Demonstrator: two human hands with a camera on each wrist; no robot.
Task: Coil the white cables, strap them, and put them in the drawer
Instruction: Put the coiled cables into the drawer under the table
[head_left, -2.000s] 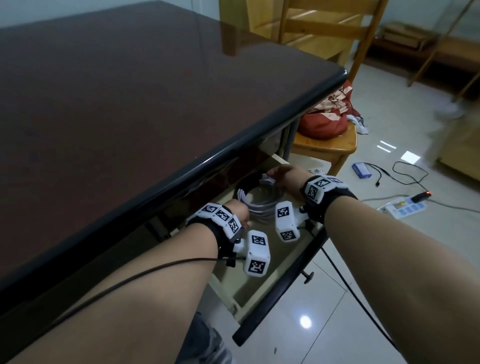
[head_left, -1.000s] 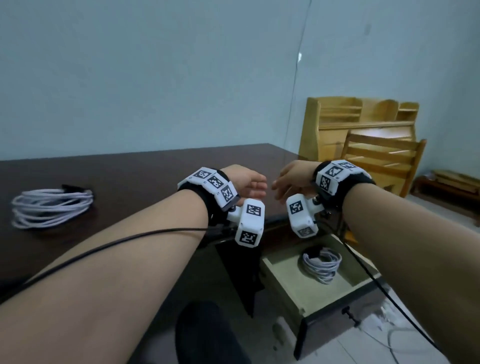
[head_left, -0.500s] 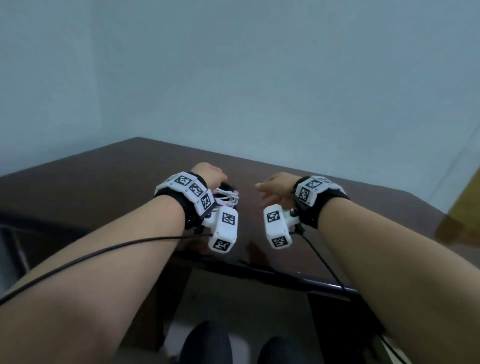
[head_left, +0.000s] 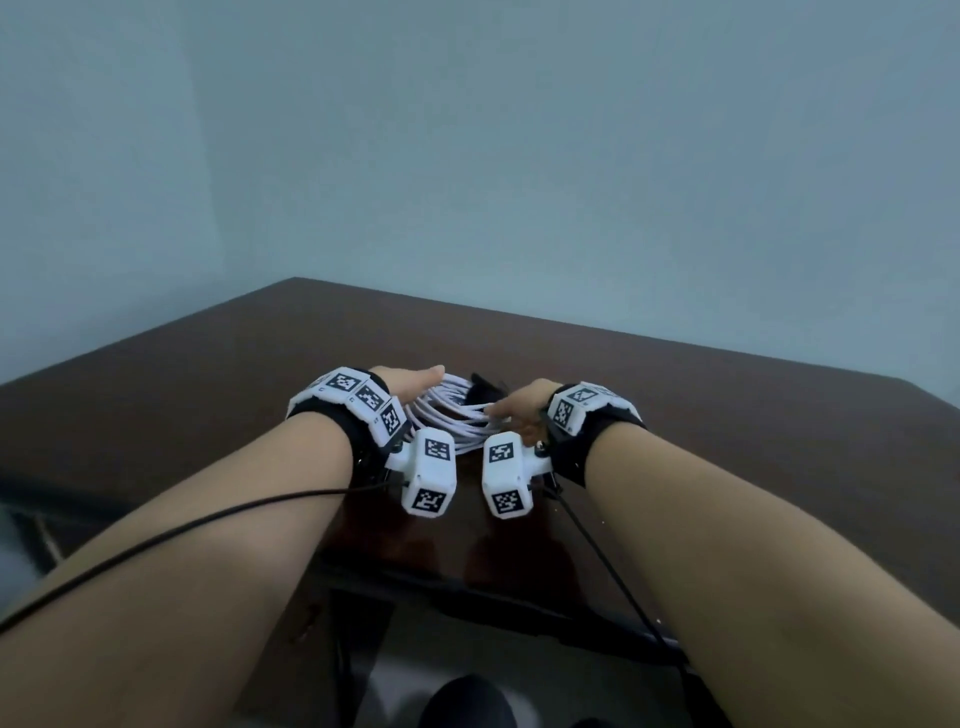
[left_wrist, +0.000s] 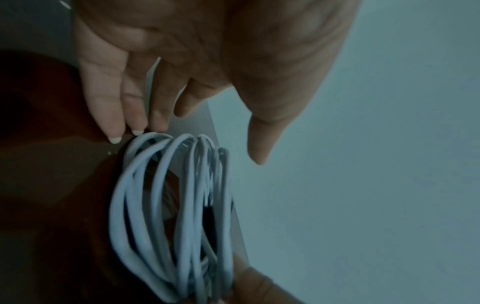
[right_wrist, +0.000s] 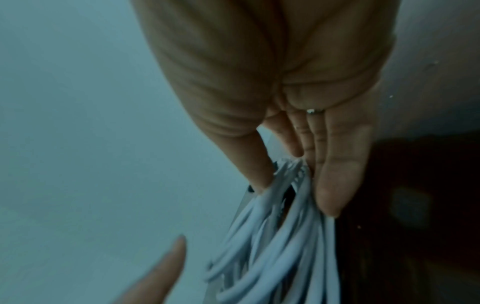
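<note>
both hands now at white cable coil (head_left: 451, 415) on table (head_left: 208, 395): left hand (head_left: 410, 383) spread, fingertips (left_wrist: 114, 131) touching loops; right hand (head_left: 519, 410) pinching strands. gather all loops evenly before strapping.

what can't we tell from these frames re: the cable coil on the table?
- Strap: a dark shape behind the white cable coil in the head view; too small and half hidden to tell whether it wraps the coil.
- Right hand grip: wrist view is blurred; fingertips meet the strands, hold unclear.
- Left hand: fingers straight at the coil's end; contact unclear.
- Drawer: outside every view.
</note>
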